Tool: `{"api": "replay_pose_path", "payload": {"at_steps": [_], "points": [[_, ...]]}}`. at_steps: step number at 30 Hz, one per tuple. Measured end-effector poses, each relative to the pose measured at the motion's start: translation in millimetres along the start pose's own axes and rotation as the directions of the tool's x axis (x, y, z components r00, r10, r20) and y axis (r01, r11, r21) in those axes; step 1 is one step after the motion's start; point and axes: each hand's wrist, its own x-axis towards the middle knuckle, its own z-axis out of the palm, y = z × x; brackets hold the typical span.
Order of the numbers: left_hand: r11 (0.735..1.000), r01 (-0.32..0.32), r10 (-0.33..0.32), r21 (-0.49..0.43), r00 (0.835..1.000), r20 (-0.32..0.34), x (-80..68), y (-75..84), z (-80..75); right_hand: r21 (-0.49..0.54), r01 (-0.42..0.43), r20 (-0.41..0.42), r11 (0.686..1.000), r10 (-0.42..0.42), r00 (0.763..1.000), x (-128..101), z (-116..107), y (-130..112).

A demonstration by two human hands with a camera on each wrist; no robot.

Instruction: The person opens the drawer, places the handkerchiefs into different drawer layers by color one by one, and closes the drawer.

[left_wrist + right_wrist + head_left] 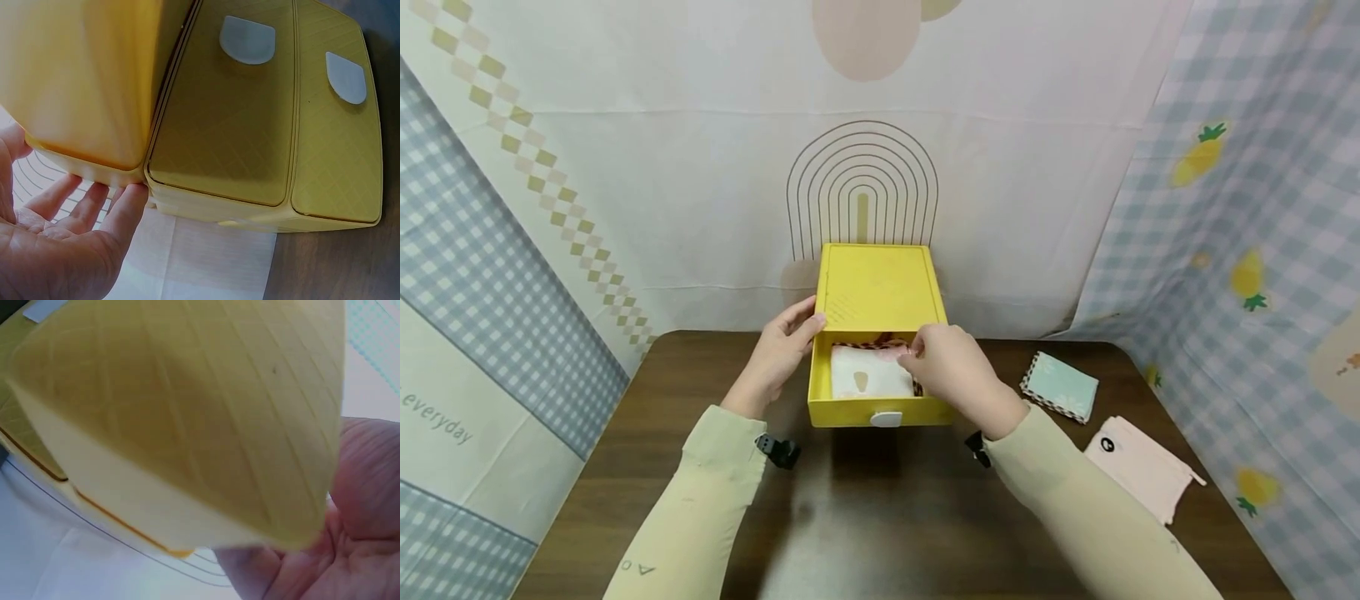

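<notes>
A yellow drawer unit (878,287) stands against the back cloth, its top drawer (842,412) pulled out. Inside that drawer lies a folded white handkerchief (880,377) with a tan mark, pink patches and a brown checked edge. My left hand (784,348) rests on the unit's left side, thumb by the front corner; the left wrist view shows its extended fingers (130,209) touching the side. Reaching over the drawer's right wall, my right hand (958,367) has thumb and bent fingers at the handkerchief's right edge. Its fingertips are partly hidden.
To the right on the brown table (685,433) lie a folded mint handkerchief (1062,385) with a checked border and a folded pink towel (1138,467) with a loop. Two closed lower drawers have white handles (247,40). Patterned cloths (700,192) hang around the table.
</notes>
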Motion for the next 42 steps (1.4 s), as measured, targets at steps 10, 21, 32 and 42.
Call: {"api": "replay_pose_path", "payload": {"at_steps": [10,21,32,42], "points": [[1.000,0.007,-0.006,0.014,1.000,-0.006,-0.1,-1.1,1.8,0.241,-0.021,-0.097,0.970,0.045,0.994,-11,-6,13],[1.000,0.004,-0.003,0.024,1.000,-0.028,-1.5,-3.1,2.5,0.481,0.031,-0.138,0.876,0.041,0.990,-36,-7,13],[1.000,-0.012,0.012,0.014,1.000,-0.016,-0.4,-3.3,1.8,0.591,-0.013,-0.007,0.807,0.021,1.000,-75,27,7],[1.000,-0.012,0.012,0.012,1.000,-0.018,-0.1,-3.8,1.1,0.583,-0.086,0.106,0.808,0.029,0.994,-79,61,17]]}}
